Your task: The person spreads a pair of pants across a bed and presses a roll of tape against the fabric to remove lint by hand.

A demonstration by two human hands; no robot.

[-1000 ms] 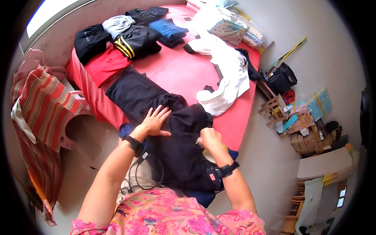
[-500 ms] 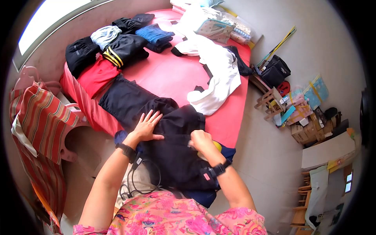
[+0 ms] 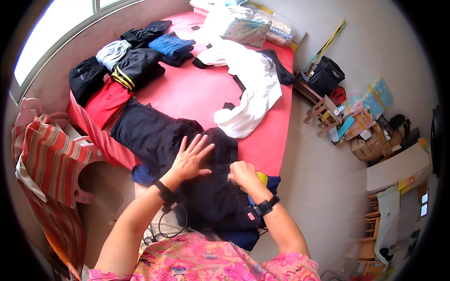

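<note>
Black trousers [image 3: 145, 129] stretch from the bed's left side down to my lap. My left hand [image 3: 191, 160] is over their middle part, fingers spread, holding nothing. To its right my right hand [image 3: 243, 175] is closed at the right edge of the black cloth, with the fingers curled; a small light bit shows at the fingertips, too small to name. Something yellow [image 3: 262, 178] and dark blue cloth [image 3: 273, 183] show beside the right wrist. A black cable [image 3: 185, 220] loops near the left wrist.
The pink bed [image 3: 180, 89] bears a white garment [image 3: 253, 79], folded jeans [image 3: 171, 44], red cloth [image 3: 107, 100] and several dark clothes. A striped cloth [image 3: 51, 159] drapes a pink chair [image 3: 84, 194] at left. Boxes [image 3: 370, 145] and a wooden stool [image 3: 323, 114] stand at right.
The view has shifted, so the bed and clothes appear further left. My left hand has moved slightly right relative to the trousers. My right hand stays closed near the cloth's right edge.
</note>
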